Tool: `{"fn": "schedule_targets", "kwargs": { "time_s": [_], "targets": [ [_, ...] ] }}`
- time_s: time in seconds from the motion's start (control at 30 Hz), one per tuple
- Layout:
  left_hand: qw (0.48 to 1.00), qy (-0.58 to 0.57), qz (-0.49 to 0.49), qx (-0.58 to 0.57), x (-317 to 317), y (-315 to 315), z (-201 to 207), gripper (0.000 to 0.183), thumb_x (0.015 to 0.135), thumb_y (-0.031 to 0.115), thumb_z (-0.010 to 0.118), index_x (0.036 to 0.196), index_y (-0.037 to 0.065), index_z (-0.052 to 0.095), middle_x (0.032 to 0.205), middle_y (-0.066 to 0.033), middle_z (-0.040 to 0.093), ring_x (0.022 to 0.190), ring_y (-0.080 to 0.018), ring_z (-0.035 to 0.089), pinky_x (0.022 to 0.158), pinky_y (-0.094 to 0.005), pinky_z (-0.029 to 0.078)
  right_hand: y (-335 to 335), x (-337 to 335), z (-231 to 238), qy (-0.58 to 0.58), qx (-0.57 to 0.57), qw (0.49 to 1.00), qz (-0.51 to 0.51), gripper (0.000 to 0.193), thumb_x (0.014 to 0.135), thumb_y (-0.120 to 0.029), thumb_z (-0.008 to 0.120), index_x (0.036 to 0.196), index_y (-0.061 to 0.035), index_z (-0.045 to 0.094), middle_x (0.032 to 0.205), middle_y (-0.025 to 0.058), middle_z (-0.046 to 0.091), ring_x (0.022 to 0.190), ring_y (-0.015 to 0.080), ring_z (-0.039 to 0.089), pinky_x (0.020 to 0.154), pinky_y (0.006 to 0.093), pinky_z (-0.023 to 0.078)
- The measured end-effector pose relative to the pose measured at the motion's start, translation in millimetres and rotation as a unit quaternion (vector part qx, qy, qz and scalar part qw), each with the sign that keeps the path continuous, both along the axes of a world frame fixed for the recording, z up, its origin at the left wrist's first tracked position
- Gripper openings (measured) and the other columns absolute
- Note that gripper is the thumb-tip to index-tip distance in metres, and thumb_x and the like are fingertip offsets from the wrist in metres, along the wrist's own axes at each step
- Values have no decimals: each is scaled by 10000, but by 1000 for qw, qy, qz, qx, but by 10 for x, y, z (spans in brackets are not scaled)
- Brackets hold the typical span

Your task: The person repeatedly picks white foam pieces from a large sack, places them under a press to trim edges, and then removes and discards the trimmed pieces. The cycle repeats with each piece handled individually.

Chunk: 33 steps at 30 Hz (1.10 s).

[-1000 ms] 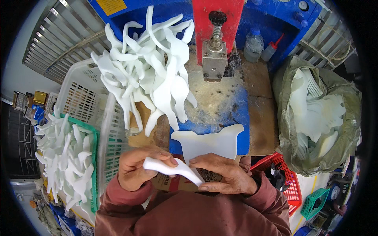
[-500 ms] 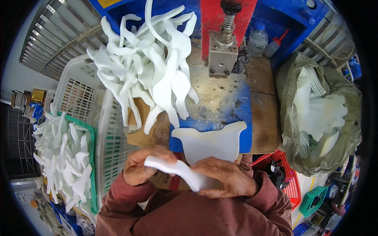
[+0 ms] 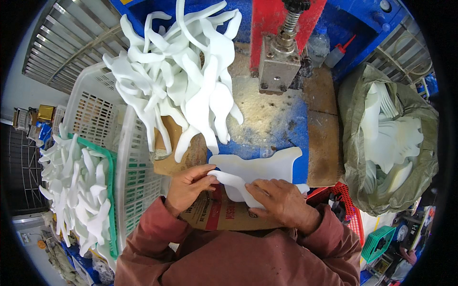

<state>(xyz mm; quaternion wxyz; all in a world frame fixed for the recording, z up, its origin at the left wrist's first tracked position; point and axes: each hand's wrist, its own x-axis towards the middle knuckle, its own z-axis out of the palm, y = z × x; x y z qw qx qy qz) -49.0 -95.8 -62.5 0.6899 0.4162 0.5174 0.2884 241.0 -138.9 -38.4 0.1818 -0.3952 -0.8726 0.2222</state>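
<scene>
My left hand pinches the left end of a white curved plastic piece, and my right hand presses on its right part. The piece lies just in front of a flat white plastic sheet on the blue press table. Both hands rest over a brown cardboard piece at the table's near edge. A tall heap of similar white curved pieces is piled to the left of the grey press head.
A white slatted basket stands at the left, and beside it a green-rimmed basket full of white pieces. An olive sack of white offcuts sits at the right. A red basket is by my right elbow.
The white piece has come down from in front of my chest to the table's near edge, and both hands moved forward with it. The view has shifted closer to the press.
</scene>
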Motion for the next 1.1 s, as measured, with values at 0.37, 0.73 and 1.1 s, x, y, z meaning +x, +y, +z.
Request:
{"fn": "schedule_targets", "kwargs": {
  "time_s": [0.37,0.73,1.1],
  "targets": [
    [863,334,-60,375,123,207,-233,203,896,62,758,1090,4,756,897,-125,666,743,-275,659,658,-381,523,408,-28,-228,-36,29,999,6,570,822,-241,798,1306,-17,597,1156,124,595,938,269,652,818,398,550],
    [828,403,-64,384,132,230,-445,168,880,84,760,1025,-1,753,906,-142,662,788,-325,670,688,-408,536,532,-87,-401,-54,-3,999,2,529,808,-239,793,1263,-41,611,1107,96,580,916,252,636,778,383,547],
    [825,399,-74,394,166,256,-521,130,877,99,757,976,16,746,904,-142,653,806,-351,665,709,-433,532,566,-129,-503,-90,-13,996,-9,423,806,-226,769,1172,-52,645,1048,81,543,895,251,633,756,384,536]
  ]
}}
